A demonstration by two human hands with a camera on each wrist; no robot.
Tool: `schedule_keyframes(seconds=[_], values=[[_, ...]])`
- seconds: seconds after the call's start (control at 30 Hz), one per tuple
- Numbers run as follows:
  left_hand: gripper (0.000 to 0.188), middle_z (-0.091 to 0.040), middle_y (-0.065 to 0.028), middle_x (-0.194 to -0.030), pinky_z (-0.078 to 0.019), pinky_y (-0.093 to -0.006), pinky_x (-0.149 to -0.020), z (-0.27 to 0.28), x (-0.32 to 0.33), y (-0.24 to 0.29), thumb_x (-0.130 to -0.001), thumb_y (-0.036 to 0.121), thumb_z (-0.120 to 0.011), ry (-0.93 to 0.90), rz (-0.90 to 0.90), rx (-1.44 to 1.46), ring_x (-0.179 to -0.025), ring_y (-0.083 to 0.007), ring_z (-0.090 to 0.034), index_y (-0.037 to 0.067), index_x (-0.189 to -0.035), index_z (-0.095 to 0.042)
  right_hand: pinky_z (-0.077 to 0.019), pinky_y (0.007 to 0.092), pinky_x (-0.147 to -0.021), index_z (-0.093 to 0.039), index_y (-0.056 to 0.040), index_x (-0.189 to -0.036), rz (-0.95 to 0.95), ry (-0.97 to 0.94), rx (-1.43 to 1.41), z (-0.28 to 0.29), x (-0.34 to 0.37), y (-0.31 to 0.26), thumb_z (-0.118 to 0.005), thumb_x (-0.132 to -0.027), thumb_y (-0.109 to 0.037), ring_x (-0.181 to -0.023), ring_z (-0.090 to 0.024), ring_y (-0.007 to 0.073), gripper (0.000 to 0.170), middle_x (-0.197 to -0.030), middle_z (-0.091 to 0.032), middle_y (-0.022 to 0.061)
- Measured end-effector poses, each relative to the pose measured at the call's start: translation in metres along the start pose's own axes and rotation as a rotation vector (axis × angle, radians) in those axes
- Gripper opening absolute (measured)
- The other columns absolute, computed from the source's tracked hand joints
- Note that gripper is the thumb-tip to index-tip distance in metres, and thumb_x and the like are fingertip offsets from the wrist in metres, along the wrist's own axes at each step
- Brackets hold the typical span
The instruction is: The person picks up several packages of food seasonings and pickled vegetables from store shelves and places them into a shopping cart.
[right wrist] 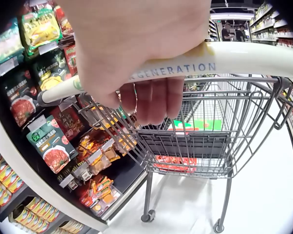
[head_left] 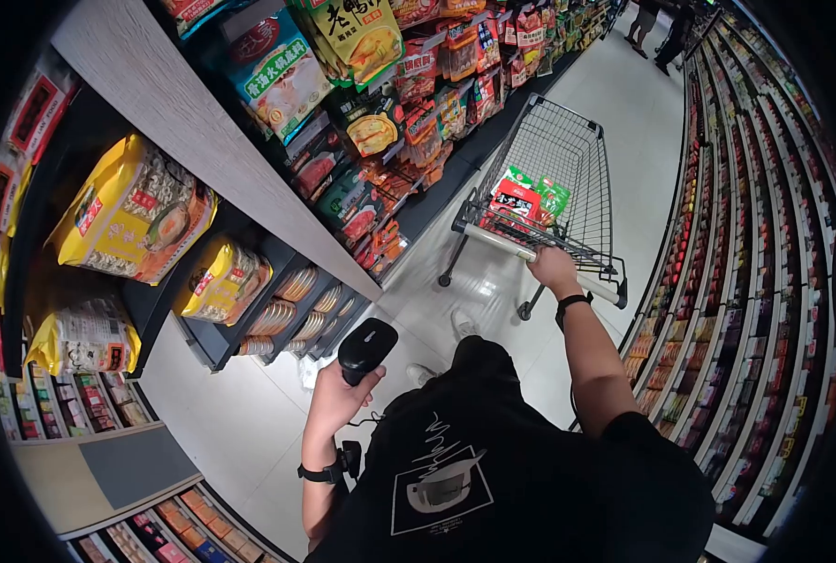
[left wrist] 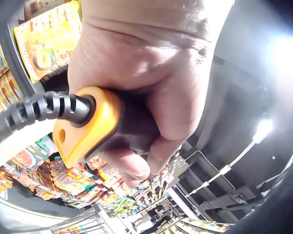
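My left hand (head_left: 335, 398) grips a black handheld scanner (head_left: 368, 349), its head pointing up. In the left wrist view the fingers of the left hand (left wrist: 141, 92) wrap the dark grip, whose yellow end (left wrist: 90, 124) holds a ribbed black cable (left wrist: 44, 108). My right hand (head_left: 555, 269) is on the pale handle bar (head_left: 501, 241) of a wire cart (head_left: 568, 141); in the right wrist view the fingers of the right hand (right wrist: 136, 63) curl over the bar (right wrist: 249, 58). Red and green packets (head_left: 521, 199) lie in the cart.
Shelves with hanging seasoning packets (head_left: 418, 75) run along the left of the aisle. Nearer stand yellow noodle bags (head_left: 136, 211) and stacked cans (head_left: 273, 317). Long shelves (head_left: 746, 281) line the right. Two people (head_left: 657, 33) stand at the far end of the floor (head_left: 638, 103).
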State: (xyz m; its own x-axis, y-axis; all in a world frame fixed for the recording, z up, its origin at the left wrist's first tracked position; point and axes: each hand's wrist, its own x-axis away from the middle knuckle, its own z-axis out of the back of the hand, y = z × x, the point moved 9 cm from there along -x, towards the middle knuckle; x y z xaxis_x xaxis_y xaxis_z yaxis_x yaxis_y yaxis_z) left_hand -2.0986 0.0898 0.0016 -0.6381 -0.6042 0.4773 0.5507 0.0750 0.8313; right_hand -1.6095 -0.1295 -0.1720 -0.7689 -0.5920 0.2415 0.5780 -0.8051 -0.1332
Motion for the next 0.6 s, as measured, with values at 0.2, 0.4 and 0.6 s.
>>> schedule_keyframes(seconds=[0.2,0.4,0.6], values=[[0.016,-0.075,-0.0008,-0.083,-0.0531,-0.0263,-0.056,-0.011,-0.011,0.02,-0.099,0.012,-0.084,-0.072,-0.067,0.012,-0.06,-0.0076,-0.064,0.0,-0.109,-0.078,-0.0622,0.0534,-0.092,-0.081,-0.0124,-0.119,0.018,-0.01,0.015,0.002,0.015,-0.006,-0.075,-0.096,-0.061,-0.103,-0.079,0.0414,0.054,-0.108,-0.082,0.0193],[0.029,-0.074,-0.0031,-0.078,-0.0534,-0.0288,-0.058,-0.023,-0.021,-0.002,-0.098,0.02,-0.088,-0.105,0.005,-0.017,-0.06,-0.0094,-0.066,-0.003,-0.11,-0.075,-0.0619,0.0534,-0.092,-0.083,-0.011,-0.117,0.017,-0.097,-0.013,0.0,0.015,-0.008,-0.077,-0.091,-0.074,-0.102,-0.079,0.0414,0.068,-0.105,-0.082,0.0187],[0.026,-0.072,-0.0018,-0.078,-0.0533,-0.0284,-0.056,-0.02,-0.032,-0.012,-0.098,0.017,-0.087,-0.054,0.087,0.015,-0.058,-0.0086,-0.064,-0.003,-0.11,-0.075,-0.0612,0.0525,-0.093,-0.082,-0.008,-0.118,0.031,-0.168,-0.087,0.0,0.01,-0.006,-0.082,-0.091,-0.063,-0.104,-0.078,0.0429,0.061,-0.106,-0.081,0.0224]])
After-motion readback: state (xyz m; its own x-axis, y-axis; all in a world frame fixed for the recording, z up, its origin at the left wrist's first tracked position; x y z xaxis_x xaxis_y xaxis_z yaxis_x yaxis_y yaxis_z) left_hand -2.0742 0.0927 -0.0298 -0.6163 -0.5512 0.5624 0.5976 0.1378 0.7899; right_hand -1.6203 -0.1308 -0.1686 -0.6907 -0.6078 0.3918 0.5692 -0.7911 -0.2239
